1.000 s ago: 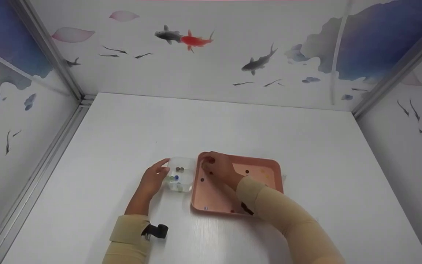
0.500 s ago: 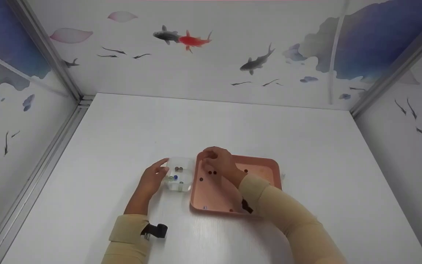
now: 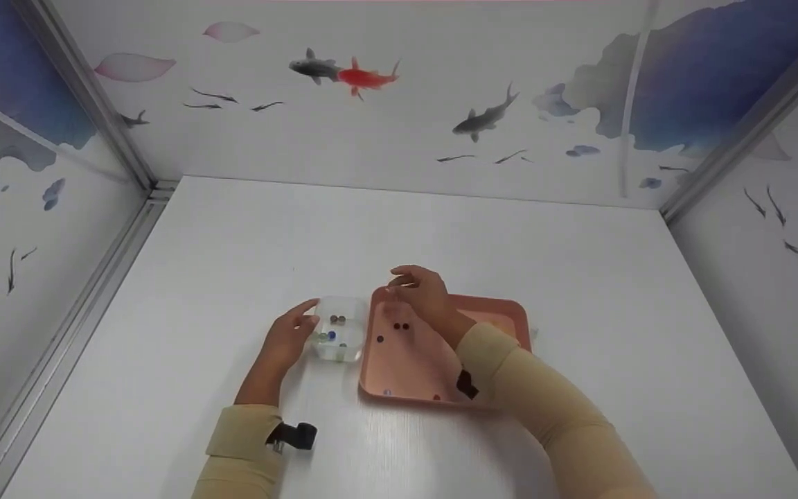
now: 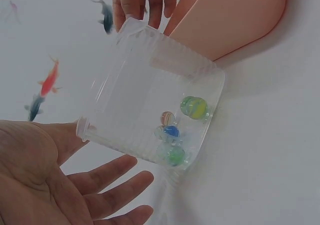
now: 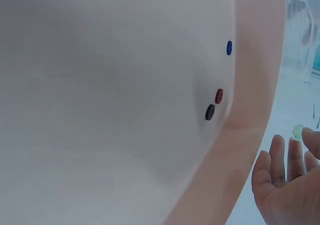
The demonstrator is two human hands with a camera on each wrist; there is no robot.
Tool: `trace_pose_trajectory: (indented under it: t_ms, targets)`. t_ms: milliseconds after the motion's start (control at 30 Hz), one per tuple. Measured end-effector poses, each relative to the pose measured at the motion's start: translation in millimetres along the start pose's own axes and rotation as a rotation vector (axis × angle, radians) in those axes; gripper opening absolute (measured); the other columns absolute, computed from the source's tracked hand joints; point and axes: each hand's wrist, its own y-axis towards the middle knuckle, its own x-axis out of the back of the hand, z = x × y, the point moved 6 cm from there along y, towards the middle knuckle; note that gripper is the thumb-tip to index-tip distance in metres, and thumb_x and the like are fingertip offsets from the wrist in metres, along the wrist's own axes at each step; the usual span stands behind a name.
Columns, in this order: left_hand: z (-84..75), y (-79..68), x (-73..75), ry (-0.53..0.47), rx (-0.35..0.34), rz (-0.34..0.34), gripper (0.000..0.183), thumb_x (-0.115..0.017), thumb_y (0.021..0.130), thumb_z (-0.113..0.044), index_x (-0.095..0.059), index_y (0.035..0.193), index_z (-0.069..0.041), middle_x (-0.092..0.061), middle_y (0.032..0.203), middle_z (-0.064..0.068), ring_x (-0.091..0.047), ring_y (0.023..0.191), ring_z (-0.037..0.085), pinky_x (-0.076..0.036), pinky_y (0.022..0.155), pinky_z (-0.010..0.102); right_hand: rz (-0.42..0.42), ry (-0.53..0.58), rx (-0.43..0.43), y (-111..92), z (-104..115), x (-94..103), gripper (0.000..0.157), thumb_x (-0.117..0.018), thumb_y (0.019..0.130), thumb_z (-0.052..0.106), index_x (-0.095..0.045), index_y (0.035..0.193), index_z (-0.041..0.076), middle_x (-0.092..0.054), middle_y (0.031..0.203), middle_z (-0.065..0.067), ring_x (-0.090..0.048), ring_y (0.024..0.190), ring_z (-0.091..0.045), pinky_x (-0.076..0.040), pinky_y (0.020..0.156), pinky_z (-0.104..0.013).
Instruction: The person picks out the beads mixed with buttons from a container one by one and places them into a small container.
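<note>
My left hand (image 3: pixel 289 341) rests against the left side of a clear plastic box (image 3: pixel 352 339), fingers mostly straight. Several glass marbles lie in the box, among them a yellow-green one (image 4: pixel 198 108) and a blue one (image 4: pixel 171 131). Above the far left corner of the pink tray (image 3: pixel 413 374), my right hand (image 3: pixel 428 298) pinches a pale greenish marble (image 5: pixel 297 132) between thumb and finger. Small buttons lie in the tray; the right wrist view shows a blue button (image 5: pixel 229 48), a red button (image 5: pixel 219 96) and a black button (image 5: pixel 210 112).
Box and tray stand side by side on a white table (image 3: pixel 267 235). A bluish marble (image 3: pixel 386 393) and a small red piece (image 3: pixel 436 398) lie along the tray's near edge. My right forearm hides the tray's near right part. Fish-patterned panels (image 3: pixel 385 138) enclose the table.
My right hand has risen from inside the tray to its far left rim, pinching the marble. Two dark buttons have come into sight below it. My left hand stays at the box.
</note>
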Motion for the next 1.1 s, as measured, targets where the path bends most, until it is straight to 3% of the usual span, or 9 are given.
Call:
trace_pose_trajectory:
  t_ms: [267, 533, 1100]
  targets:
    - [-0.5, 0.2, -0.7, -0.006, -0.009, -0.002, 0.045, -0.048, 0.102, -0.019, -0.042, 0.145, -0.007, -0.054, 0.134, 0.024, -0.044, 0.131, 0.041, -0.035, 0.108, 0.054, -0.041, 0.067, 0.033, -0.4, 9.3, 5.9, 0.034, -0.070, 0.089, 0.009, -0.064, 0.122, 0.004, -0.069, 0.103, -0.011, -0.066, 0.099, -0.026, -0.055, 0.086, -0.037]
    - [0.8, 0.0, -1.4, -0.015, -0.003, -0.006, 0.045, -0.047, 0.103, -0.020, -0.042, 0.146, -0.009, -0.054, 0.135, 0.024, -0.044, 0.130, 0.041, -0.035, 0.108, 0.055, -0.065, 0.138, 0.001, 0.1, 13.6, 7.0, 0.032, -0.068, 0.089, 0.004, -0.064, 0.121, 0.003, -0.069, 0.101, -0.011, -0.066, 0.100, -0.027, -0.054, 0.087, -0.036]
    - [-1.7, -2.1, -0.3, -0.030, -0.003, -0.003, 0.045, -0.047, 0.102, -0.017, -0.042, 0.146, -0.007, -0.054, 0.133, 0.025, -0.045, 0.130, 0.041, -0.035, 0.108, 0.054, -0.028, 0.136, 0.078, -3.5, 29.5, -4.2, 0.031, -0.065, 0.091, 0.004, -0.063, 0.122, 0.001, -0.068, 0.104, -0.013, -0.066, 0.101, -0.026, -0.054, 0.088, -0.034]
